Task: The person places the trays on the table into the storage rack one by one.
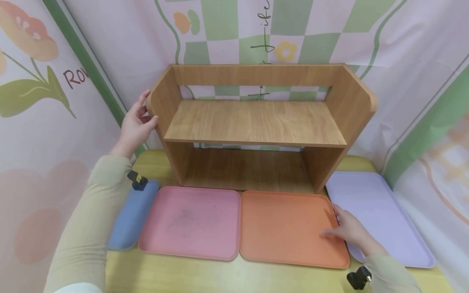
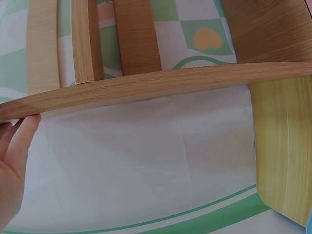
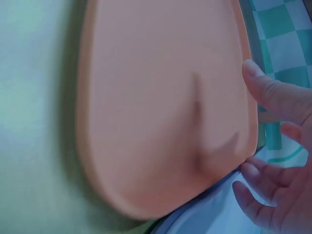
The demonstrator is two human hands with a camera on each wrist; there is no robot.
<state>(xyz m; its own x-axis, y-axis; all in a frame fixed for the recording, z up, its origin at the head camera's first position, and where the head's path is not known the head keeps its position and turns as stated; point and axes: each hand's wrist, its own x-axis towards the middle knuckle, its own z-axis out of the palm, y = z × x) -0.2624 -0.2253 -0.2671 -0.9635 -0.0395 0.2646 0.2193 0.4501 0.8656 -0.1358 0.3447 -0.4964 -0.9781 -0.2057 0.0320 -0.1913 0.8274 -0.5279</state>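
A wooden two-tier shelf (image 1: 253, 122) stands at the back of the table. My left hand (image 1: 137, 124) touches the outer front edge of its left side panel (image 1: 166, 95), thumb lower than the fingers. In the left wrist view, the fingertips of the left hand (image 2: 17, 156) meet the panel edge (image 2: 146, 87) from the outer side. My right hand (image 1: 349, 230) is at the right edge of the orange tray (image 1: 286, 228), thumb and fingers spread apart. The right wrist view shows the right hand (image 3: 278, 146) with its fingertips right at the tray's rim (image 3: 253, 122).
A pink tray (image 1: 194, 224) lies left of the orange one, and a blue tray (image 1: 135, 219) is partly hidden by my left sleeve. To the right lies a lilac tray (image 1: 381, 219). Patterned cloth (image 1: 256, 24) hangs behind the shelf. Wooden tabletop (image 1: 176, 274) shows along the front.
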